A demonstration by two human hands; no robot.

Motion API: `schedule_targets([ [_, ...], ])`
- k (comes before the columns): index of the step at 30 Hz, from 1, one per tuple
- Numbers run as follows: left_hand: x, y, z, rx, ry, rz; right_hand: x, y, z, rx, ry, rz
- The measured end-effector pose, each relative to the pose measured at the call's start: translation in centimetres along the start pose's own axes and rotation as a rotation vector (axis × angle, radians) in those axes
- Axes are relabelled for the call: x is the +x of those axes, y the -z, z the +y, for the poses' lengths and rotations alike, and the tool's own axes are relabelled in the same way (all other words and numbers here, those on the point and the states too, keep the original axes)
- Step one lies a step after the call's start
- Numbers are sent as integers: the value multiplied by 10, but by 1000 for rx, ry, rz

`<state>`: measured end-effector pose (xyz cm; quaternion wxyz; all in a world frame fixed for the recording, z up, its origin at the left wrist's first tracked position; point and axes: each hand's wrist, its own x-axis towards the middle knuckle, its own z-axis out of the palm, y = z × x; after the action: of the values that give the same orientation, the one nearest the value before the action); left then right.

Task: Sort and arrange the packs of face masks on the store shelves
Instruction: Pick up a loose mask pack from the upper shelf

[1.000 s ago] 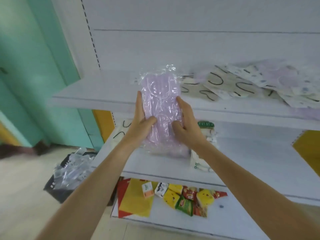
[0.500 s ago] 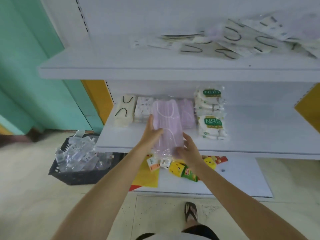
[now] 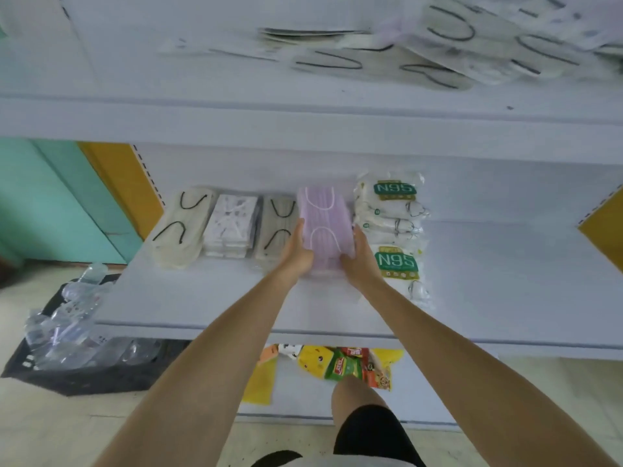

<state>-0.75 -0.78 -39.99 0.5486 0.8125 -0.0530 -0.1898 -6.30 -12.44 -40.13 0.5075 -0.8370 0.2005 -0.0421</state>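
Middle shelf: left hand and right hand grip purple mask pack; black crate holds clear wrappers

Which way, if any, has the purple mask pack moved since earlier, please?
Yes, the purple mask pack came down from in front of the top shelf onto the middle shelf.

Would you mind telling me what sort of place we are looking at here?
Most likely a small shop: white retail shelves hold a purple mask pack beside N95 packs, with snack packets on the lowest shelf.
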Motion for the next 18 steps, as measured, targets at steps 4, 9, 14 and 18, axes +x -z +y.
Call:
schedule_targets([
  [4, 67, -15, -21, 49, 6, 0, 33, 0, 24, -150, 28, -93],
  [9, 91, -32, -15, 334, 97, 10, 52, -5, 43, -420, 35, -234],
  [14, 107, -44, -20, 482, 130, -14, 55, -10, 45, -558, 12, -247],
  [18, 104, -50, -19, 493, 102, -14, 50, -11, 44, -672, 28, -191],
])
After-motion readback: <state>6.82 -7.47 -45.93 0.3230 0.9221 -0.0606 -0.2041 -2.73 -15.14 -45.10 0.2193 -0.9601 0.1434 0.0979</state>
